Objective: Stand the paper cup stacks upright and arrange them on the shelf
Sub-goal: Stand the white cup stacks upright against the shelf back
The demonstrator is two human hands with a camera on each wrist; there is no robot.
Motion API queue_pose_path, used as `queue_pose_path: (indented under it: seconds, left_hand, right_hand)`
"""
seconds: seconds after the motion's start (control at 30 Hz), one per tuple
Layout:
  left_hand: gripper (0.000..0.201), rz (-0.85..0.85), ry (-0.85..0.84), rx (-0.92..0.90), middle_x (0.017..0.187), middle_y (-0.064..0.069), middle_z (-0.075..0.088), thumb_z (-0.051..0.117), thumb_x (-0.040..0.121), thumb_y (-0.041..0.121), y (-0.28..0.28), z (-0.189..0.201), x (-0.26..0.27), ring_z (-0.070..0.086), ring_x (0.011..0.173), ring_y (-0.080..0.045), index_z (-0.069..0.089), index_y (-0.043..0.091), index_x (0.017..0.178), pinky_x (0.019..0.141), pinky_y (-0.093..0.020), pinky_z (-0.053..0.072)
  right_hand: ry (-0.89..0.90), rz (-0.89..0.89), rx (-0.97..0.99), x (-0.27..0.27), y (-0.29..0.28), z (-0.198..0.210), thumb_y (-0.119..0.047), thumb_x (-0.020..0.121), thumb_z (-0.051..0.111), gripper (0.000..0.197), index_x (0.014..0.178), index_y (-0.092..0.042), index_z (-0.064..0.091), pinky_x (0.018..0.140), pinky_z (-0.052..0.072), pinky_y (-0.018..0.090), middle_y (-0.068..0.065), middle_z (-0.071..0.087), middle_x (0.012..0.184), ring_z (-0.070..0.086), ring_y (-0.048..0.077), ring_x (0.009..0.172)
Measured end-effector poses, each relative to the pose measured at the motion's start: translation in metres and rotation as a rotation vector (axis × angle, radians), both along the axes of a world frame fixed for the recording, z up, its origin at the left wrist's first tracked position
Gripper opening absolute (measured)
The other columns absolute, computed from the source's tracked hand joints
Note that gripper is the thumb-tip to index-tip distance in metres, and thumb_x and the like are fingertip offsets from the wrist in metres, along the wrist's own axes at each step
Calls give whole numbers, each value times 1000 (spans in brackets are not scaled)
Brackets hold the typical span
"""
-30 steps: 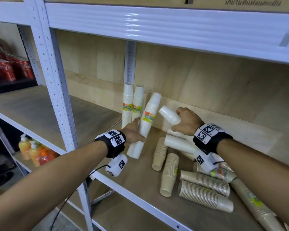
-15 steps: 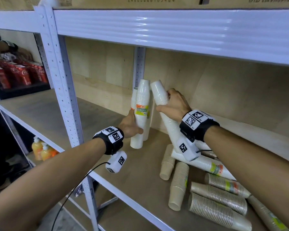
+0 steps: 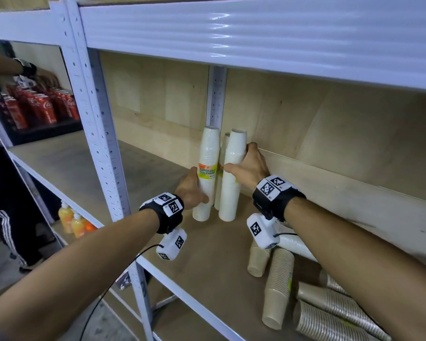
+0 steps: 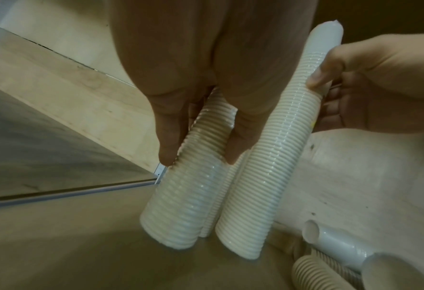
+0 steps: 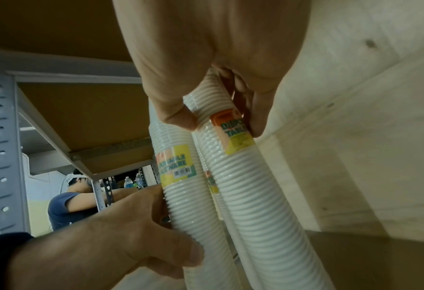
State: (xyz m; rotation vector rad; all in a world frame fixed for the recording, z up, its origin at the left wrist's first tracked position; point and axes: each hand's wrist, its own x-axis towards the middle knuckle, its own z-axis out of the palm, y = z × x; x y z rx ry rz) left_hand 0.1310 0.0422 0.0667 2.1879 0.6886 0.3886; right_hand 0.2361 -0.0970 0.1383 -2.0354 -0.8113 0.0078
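White paper cup stacks stand upright at the far left of the wooden shelf board [image 3: 158,166], close to the rear upright post [image 3: 216,97]. The left stack [image 3: 207,173] carries a yellow and orange label; the left hand [image 3: 191,188] is wrapped around its lower half, thumb on the near side and fingers [image 4: 167,137] curled onto the ribbed rims. Just right of it stands the right stack [image 3: 233,178], gripped around its middle by the right hand [image 3: 250,166], whose thumb and fingers [image 5: 178,115] pinch it at the label. A third white stack [image 3: 223,153] stands behind and between these two, mostly hidden. All three bases sit on the board, nearly touching.

Near right on the same board lie toppled brown cup stacks [image 3: 278,286], pointing different ways, with a fallen white stack [image 3: 296,247] partly under the right forearm. Beyond the white post [image 3: 96,134] on the left, red cola cans [image 3: 38,107] fill a neighbouring shelf where another person's hand [image 3: 46,77] reaches, and orange liquid bottles [image 3: 71,221] sit lower down.
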Motion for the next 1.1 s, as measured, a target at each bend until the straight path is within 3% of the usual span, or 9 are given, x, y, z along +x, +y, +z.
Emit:
queue_pose_path:
  seconds: [0.2,0.33,0.53,0.67,0.73,0.87,1.1]
  left_hand:
    - [69,1,7,-8,112,4,57,82,70,7,2,-14,5,54,101,-17,44,19,126,86,-35,48]
    - [70,-39,15,-28,112,6,57,80,73,6,1,-22,8,55,104,-17,43,20,130,90,-36,49]
    - [66,-88,-12,-41,112,6,57,77,76,6,4,-21,7,56,107,-18,42,19,132,90,-35,48]
    - [61,-99,-61,-55,112,3,59,76,81,16,7,-4,10,59,106,-17,41,15,131,81,-28,47]
    - [63,-105,-123,-81,110,3,58,74,84,20,7,11,9,59,102,-15,36,16,134,77,-26,48]
    - [66,-83,-210,-11,113,2,59,73,83,33,9,42,10,59,99,-16,38,21,137,78,-30,48]
    - [45,-71,-246,104,110,-1,64,71,85,34,14,70,15,62,98,-19,56,18,124,77,-29,49]
  right_hand:
    - [67,16,-17,6,5,-20,-25,67,79,56,110,-14,44,73,49,34,5,56,108,59,22,95]
    - [87,45,-49,7,5,-31,-24,69,77,55,111,-15,43,69,45,31,3,56,107,58,21,94]
    - [98,77,-50,11,6,-31,-26,70,78,60,119,-18,43,80,53,37,1,56,113,59,20,100]
    - [127,104,-12,12,6,-23,-31,69,76,60,121,-22,47,83,56,43,-3,60,113,62,17,98]
    - [143,122,21,12,5,-16,-27,71,75,55,120,-22,50,81,55,39,-5,62,110,62,15,97]
    - [124,158,40,13,3,-4,-16,78,68,40,114,-22,53,64,43,23,-10,60,100,58,8,89]
    - [91,156,39,15,2,-1,-17,77,72,32,105,-21,57,61,42,21,-12,61,92,59,4,82]
